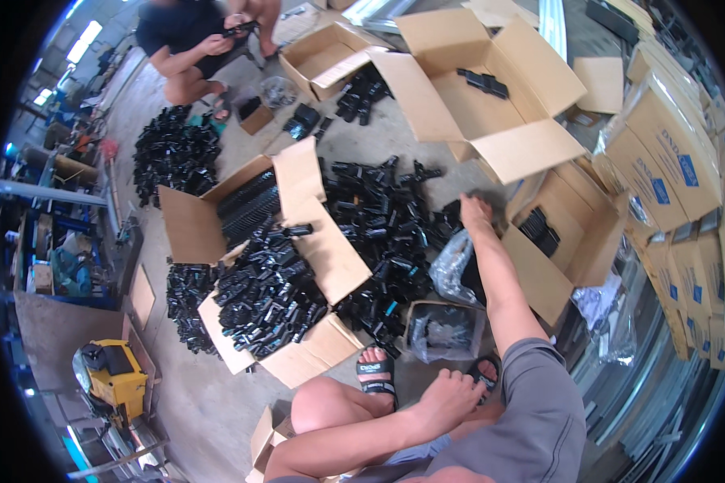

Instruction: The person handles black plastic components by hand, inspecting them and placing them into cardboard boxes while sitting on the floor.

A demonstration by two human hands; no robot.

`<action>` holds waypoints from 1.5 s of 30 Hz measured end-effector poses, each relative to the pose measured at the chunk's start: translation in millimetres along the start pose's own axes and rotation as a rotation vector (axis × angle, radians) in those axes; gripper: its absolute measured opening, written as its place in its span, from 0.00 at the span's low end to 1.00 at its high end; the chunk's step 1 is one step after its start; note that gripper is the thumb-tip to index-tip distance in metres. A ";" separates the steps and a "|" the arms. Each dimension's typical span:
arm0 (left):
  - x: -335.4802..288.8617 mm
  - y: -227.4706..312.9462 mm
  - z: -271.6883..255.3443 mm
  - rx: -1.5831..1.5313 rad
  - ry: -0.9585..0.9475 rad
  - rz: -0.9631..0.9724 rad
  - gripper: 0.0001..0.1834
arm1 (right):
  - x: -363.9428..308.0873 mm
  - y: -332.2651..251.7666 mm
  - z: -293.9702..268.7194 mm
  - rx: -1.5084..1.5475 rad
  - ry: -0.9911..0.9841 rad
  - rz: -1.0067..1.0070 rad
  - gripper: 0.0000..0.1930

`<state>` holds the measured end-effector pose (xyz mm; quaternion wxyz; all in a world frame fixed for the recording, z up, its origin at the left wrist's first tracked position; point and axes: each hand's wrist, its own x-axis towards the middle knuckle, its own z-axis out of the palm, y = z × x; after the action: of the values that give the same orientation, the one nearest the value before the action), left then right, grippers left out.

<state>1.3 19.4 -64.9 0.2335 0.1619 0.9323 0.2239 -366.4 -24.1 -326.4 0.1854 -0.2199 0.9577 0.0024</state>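
Note:
My right hand (476,211) reaches forward to the right edge of a loose pile of black parts (391,217). Its fingers are closed at a black plastic part (449,217); the grip is partly hidden. Close to my body, my left hand (451,398) hangs over my right leg, fingers loosely bent and a little apart, with nothing visible in it. Between the hands lie a clear plastic bag (453,272) and a small box lined with plastic (445,355). To the right, an open carton (582,233) contains a few black parts (539,232).
An open carton (189,228) at centre-left holds rows of black parts, with more heaped over its near flaps. A large open carton (433,109) stands far ahead. Another person (189,48) squats at far left, handling a black part. Stacked cartons (660,173) line the right.

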 end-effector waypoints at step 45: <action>-16.9 8.3 -94.3 -1.312 0.513 0.157 0.24 | -425.1 -8.8 -268.9 1.329 0.111 -0.309 0.20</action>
<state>-30.8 -12.6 19.9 0.0391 -0.0034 0.6163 0.7866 -103.1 123.5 76.1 0.2298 -0.1933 0.7217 -0.6237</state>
